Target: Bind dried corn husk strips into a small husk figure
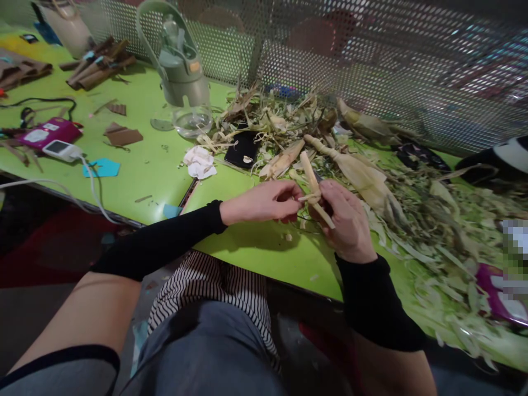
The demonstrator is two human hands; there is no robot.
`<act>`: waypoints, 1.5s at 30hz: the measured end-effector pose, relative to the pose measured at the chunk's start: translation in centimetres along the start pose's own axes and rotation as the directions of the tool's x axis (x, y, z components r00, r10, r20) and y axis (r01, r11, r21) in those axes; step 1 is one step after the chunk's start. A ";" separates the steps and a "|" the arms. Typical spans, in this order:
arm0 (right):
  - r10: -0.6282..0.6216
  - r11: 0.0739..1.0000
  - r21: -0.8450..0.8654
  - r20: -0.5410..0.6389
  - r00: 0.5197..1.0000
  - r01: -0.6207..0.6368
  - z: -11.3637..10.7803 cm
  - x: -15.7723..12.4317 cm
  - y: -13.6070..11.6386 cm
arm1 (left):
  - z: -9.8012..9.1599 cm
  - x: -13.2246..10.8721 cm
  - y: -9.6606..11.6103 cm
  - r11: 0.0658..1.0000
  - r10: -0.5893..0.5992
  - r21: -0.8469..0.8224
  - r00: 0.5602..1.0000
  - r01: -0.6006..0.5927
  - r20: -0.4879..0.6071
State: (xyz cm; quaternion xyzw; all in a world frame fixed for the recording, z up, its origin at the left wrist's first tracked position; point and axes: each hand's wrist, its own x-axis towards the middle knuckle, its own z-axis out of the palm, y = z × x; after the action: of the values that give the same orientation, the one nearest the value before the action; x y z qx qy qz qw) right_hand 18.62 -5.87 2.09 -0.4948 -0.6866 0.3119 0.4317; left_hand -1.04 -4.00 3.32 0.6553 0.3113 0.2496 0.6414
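Observation:
Near the table's front edge, both hands meet around a pale piece of corn husk [310, 171] folded into a narrow roll, with a thin strip crossing it. My right hand [348, 217] is closed around the roll, whose upper end sticks up past the fingers and whose lower end points down to the right. Thumb and fingertips of my left hand [270, 202] pinch the end of the thin husk strip [306, 197] at the crossing. Just beyond the hands lie a dry husk [284, 159] and a long twisted husk [355, 168].
Husk scraps [437, 236] are heaped along the back and right of the green table [136, 115]. Behind stands a perforated metal screen [264, 49]. A green bottle [183, 82], crumpled tissue [199, 163], black phone-like object [243, 148], purple box [49, 133] and white cable [93, 181] lie leftward.

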 end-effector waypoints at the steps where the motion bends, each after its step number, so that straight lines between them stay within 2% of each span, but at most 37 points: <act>1: 0.024 1.000 0.015 0.002 1.000 -0.024 0.0 0.0 -0.1 | 0.0 0.0 0.0 0.999 0.010 0.052 1.000 -0.011 0.014; 3: 0.100 0.991 0.086 0.004 0.995 -0.100 0.0 -0.2 -0.5 | 0.0 -0.2 0.1 0.990 0.038 0.131 0.999 -0.042 0.036; 6: 0.130 0.983 0.131 -0.012 0.991 -0.127 0.2 -0.4 -1.0 | -0.1 -0.4 0.2 0.976 0.092 0.193 0.995 -0.099 0.045; 9: 0.085 0.990 0.122 -0.097 0.992 -0.073 0.5 -0.6 -1.2 | -0.1 -0.5 0.2 0.952 0.157 0.260 0.987 -0.162 0.042; 12: 0.006 0.999 0.034 -0.176 0.984 0.000 0.7 -0.6 -1.4 | -0.1 -0.6 0.2 0.912 0.211 0.353 0.977 -0.210 0.034; 17: -0.009 0.999 -0.033 -0.223 0.975 0.002 0.7 -0.4 -1.5 | 0.3 -0.5 -0.3 0.774 0.305 0.556 0.948 -0.303 0.093; 21: -0.001 0.999 -0.038 -0.197 0.980 -0.007 0.7 -0.5 -1.4 | 0.9 -0.4 -1.1 0.631 0.299 0.708 0.942 -0.316 0.154; 25: 0.039 0.999 -0.006 -0.177 0.983 -0.040 0.3 -0.2 -0.9 | 1.1 -0.3 -1.5 0.597 0.277 0.733 0.941 -0.325 0.192; 27: 0.082 0.996 0.038 -0.163 0.983 -0.077 -0.1 0.1 -0.6 | 1.0 -0.2 -1.5 0.629 0.284 0.714 0.946 -0.308 0.158; 29: 0.100 0.994 0.066 -0.143 0.985 -0.091 -0.3 0.3 -0.4 | 0.8 -0.1 -1.5 0.701 0.317 0.658 0.947 -0.275 0.057; 32: 0.054 0.998 0.025 -0.094 0.994 -0.052 -0.3 0.2 -0.5 | 0.4 0.2 -1.7 0.820 0.348 0.525 0.927 -0.228 -0.142; 35: 0.018 1.000 -0.014 -0.040 0.999 -0.018 0.1 0.0 -0.9 | 0.2 0.5 -2.0 0.900 0.310 0.385 0.921 -0.205 -0.234; 39: 0.026 0.999 0.022 -0.048 0.999 -0.025 0.5 -0.1 -1.0 | 0.0 0.8 -1.9 0.964 0.248 0.143 0.950 -0.223 -0.190; 42: 0.038 0.999 0.019 -0.059 0.998 -0.036 0.5 -0.1 -0.8 | -0.1 1.0 -1.9 0.976 0.212 -0.028 0.967 -0.218 -0.138; 45: 0.040 0.999 0.005 -0.059 0.997 -0.040 0.5 -0.1 -0.7 | -0.1 1.0 -1.9 0.974 0.166 -0.130 0.977 -0.183 -0.136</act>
State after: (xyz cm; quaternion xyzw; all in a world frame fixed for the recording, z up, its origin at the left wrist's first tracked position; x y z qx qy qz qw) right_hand 17.87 -6.18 2.44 -0.5165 -0.6630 0.3072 0.4464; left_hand -0.65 -3.25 1.41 0.6162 0.2732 0.3668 0.6411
